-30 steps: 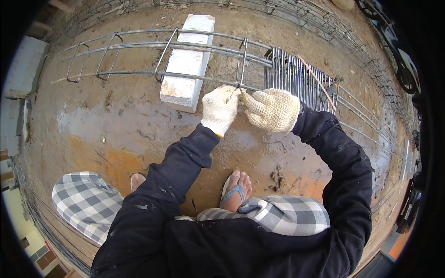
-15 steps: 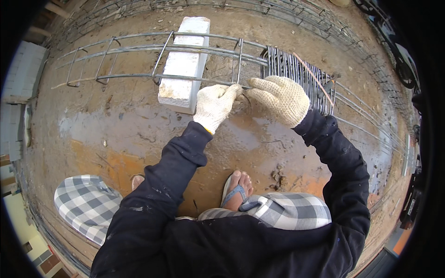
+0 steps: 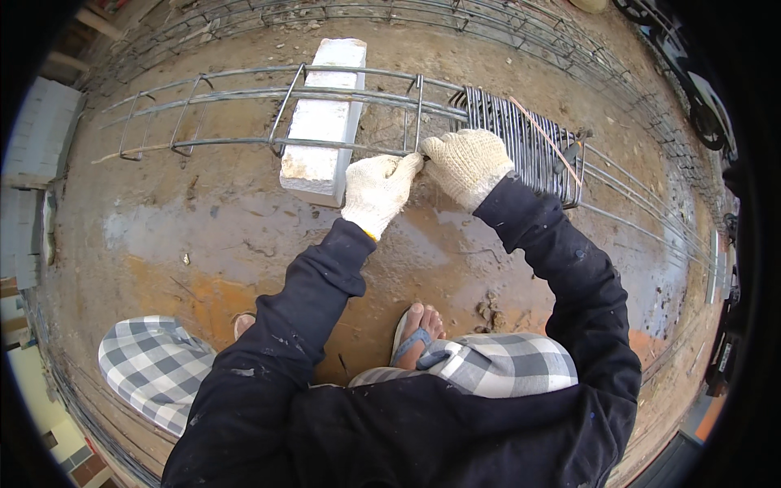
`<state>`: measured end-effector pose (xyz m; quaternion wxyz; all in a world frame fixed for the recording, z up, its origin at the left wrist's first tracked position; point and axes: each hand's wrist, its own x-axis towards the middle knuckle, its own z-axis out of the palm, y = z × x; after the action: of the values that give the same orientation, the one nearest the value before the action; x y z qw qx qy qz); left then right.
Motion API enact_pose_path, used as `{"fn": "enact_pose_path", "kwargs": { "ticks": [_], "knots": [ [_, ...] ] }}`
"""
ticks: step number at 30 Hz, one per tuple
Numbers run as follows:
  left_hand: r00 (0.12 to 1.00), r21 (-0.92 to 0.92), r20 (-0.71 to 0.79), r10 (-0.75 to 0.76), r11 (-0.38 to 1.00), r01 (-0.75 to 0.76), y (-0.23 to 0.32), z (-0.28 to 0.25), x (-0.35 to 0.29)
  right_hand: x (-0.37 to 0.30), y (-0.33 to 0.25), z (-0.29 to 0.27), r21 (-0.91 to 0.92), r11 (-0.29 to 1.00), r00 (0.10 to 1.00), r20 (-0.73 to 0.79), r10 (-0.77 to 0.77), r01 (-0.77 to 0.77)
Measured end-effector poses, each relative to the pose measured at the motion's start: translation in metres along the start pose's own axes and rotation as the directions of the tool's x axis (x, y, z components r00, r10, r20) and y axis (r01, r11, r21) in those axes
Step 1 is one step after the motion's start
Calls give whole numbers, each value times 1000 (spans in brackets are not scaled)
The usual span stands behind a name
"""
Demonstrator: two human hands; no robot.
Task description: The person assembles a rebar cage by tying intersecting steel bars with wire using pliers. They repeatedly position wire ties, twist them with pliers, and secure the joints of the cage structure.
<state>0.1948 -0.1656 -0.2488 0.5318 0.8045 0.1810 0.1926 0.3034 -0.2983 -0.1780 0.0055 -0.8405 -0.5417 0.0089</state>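
Both my hands wear cream knitted gloves and meet at the near bar of a steel rebar cage, by the lower corner of a square stirrup. My left hand is closed, thumb and fingertips pinched at that corner. Against its fingertips, my right hand pinches too. Whatever sits between the fingers is hidden. The cage rests across a long white block, just beyond my left hand. Past my right hand, a tight stack of stirrups is bunched around the bars.
A thin reddish strip lies over the stirrup stack. More rebar cages stretch along the far side. The ground is wet and muddy, with puddled water near my sandalled foot. White blocks are piled at the left.
My right hand has moved left to meet the left hand, and its extended fingers have closed into a pinch. My left hand keeps its pinch at the stirrup corner.
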Motion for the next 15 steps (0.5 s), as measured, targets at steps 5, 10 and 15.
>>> {"fn": "enact_pose_path", "kwargs": {
  "ticks": [5, 10, 15],
  "knots": [
    [996, -70, 38, -80, 994, 82, 3, 2, -2, 28, 52, -19, 435, 877, 979, -77, -187, 202],
    [997, 23, 57, -58, 998, 56, 15, -5, -1, 60, 59, -3, 421, 863, 867, 274, -416, 281],
    [993, -84, 59, -107, 990, 111, 12, -2, -1, 65, 61, 4, 556, 807, 817, 358, -451, 201]
  ]
}}
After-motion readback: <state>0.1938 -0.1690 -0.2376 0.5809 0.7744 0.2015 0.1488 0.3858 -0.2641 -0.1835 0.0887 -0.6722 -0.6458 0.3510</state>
